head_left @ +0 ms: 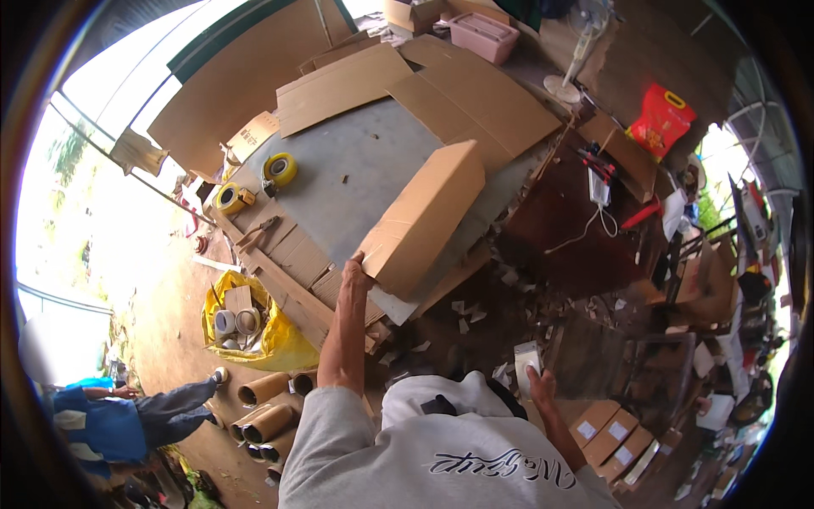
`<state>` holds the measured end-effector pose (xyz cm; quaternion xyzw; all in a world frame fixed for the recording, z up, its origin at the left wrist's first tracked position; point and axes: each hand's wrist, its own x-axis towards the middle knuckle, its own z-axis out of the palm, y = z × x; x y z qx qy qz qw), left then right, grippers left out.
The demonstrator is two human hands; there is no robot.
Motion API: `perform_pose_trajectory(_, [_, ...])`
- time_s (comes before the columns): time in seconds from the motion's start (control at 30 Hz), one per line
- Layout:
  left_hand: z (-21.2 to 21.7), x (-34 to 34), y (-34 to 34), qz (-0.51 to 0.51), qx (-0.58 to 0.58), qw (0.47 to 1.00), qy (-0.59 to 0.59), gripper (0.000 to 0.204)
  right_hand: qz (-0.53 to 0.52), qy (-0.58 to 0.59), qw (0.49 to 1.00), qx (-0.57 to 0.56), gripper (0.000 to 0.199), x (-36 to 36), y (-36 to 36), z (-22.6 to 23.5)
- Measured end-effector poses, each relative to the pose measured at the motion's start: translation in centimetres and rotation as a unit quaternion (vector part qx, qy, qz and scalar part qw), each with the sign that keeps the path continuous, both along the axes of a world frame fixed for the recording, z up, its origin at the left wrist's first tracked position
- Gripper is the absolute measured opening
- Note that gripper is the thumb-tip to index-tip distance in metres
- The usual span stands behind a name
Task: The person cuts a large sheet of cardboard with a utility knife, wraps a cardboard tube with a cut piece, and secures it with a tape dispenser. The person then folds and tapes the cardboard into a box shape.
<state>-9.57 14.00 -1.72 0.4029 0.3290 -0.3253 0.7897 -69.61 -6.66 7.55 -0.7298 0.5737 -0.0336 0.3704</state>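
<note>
My left hand (pixel 356 268) grips the near end of a long brown cardboard box (pixel 428 220). The box slants up and away to the right over the grey worktable (pixel 339 174). Low on the right, my right hand (pixel 541 386) is closed on a small white block-like thing (pixel 526 358), whose kind I cannot make out. Two yellow tape dispensers (pixel 281 169) rest at the table's left side. Nearer me lies a pair of pliers (pixel 259 229). Flat cardboard sheets (pixel 343 85) cover the table's far part.
A yellow bag (pixel 292 343) with tape rolls and several cardboard tubes (pixel 264 388) stand on the floor at left. Small cardboard boxes (pixel 623 437) are stacked at lower right. A dark red surface (pixel 564 208) holds a white power strip (pixel 599 188). A person in blue (pixel 106 424) is at far left.
</note>
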Motion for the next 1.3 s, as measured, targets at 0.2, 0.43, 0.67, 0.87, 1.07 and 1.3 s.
perform_pose_trajectory(0.2, [8.7,-0.4,0.3,-0.009,0.211,0.895,-0.394,0.024,0.079,-0.048,0.995,-0.023,0.067,7.1,-2.0,2.7])
perform_pose_trajectory(0.43, [9.0,-7.9,2.6,-0.071,0.467,0.64,-0.606,0.028,0.133,-0.197,0.97,0.051,0.063,16.4,-1.0,10.2])
perform_pose_trajectory(0.67, [13.9,-14.7,1.0,-0.045,0.52,0.719,-0.459,0.038,0.25,-0.338,0.892,0.165,0.047,21.8,-0.6,15.0])
perform_pose_trajectory(0.87, [25.6,-21.6,-1.7,-0.219,-0.035,0.937,-0.271,0.041,0.387,-0.336,0.835,0.199,0.043,23.1,0.2,16.1])
perform_pose_trajectory(1.07, [25.9,-22.4,0.5,-0.28,0.015,0.918,-0.281,0.038,0.457,-0.319,0.807,0.194,0.039,24.0,0.0,16.2])
perform_pose_trajectory(1.3, [26.5,-19.0,2.2,-0.248,0.057,0.938,-0.237,0.028,0.442,-0.256,0.809,0.29,0.04,28.7,1.4,17.1])
